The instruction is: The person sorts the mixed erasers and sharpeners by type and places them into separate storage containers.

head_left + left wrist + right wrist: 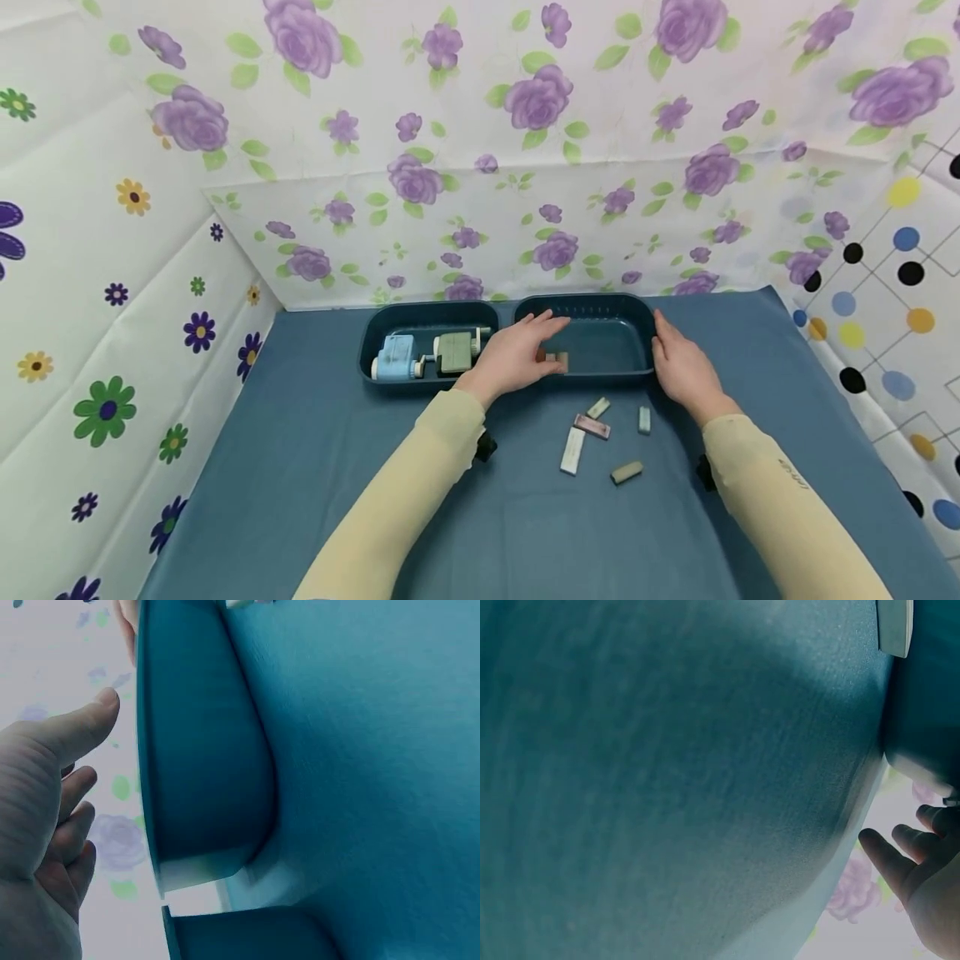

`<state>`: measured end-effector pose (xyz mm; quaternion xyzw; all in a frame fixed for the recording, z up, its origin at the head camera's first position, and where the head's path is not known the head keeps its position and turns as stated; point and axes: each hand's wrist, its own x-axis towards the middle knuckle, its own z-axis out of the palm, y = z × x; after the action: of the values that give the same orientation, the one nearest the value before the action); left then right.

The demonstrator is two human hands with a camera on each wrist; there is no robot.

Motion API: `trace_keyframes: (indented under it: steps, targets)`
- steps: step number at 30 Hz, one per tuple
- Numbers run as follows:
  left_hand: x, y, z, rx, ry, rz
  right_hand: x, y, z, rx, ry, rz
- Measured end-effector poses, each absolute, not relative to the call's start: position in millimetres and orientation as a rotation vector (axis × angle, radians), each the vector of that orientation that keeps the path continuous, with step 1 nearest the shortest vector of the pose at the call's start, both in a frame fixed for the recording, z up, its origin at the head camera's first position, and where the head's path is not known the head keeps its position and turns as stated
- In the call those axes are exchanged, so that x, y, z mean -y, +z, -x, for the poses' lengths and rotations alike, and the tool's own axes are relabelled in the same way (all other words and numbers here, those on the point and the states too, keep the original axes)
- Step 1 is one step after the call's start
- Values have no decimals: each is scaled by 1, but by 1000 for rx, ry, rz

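Note:
My left hand (512, 357) reaches over the left end of the right-hand dark blue tray (645, 337). Its thumb is beside a small tan and brown block (558, 362) inside that tray. In the left wrist view the left hand (45, 795) has its thumb extended and fingers loosely bent, with nothing in the palm. At the tray's right end, my right hand (688, 375) lies along the outer wall with fingers straight. The right wrist view shows the right hand (930, 877) with spread fingers near the tray's corner.
Left of it, another dark blue tray (366, 340) holds a light blue box-shaped gadget (396, 358) and an olive-green one (454, 352), both with white knobs. Several small blocks, including a white one (572, 451) and a pinkish one (592, 427), lie on the blue cloth (525, 525).

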<state>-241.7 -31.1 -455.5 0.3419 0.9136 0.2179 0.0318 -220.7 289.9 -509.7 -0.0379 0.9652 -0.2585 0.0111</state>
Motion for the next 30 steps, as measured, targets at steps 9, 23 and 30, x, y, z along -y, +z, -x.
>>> trace_keyframes:
  steps: [9,23,30]
  targets:
    - [48,-459,217,-2786,641,-1216,-292,-506,222,-3015,-792,106]
    - [54,-470,176,-2749,695,-1363,-291,-507,221,-3002,-794,127]
    - [49,-474,166,-2703,602,-1441,-291,-506,221,-3001,-785,131]
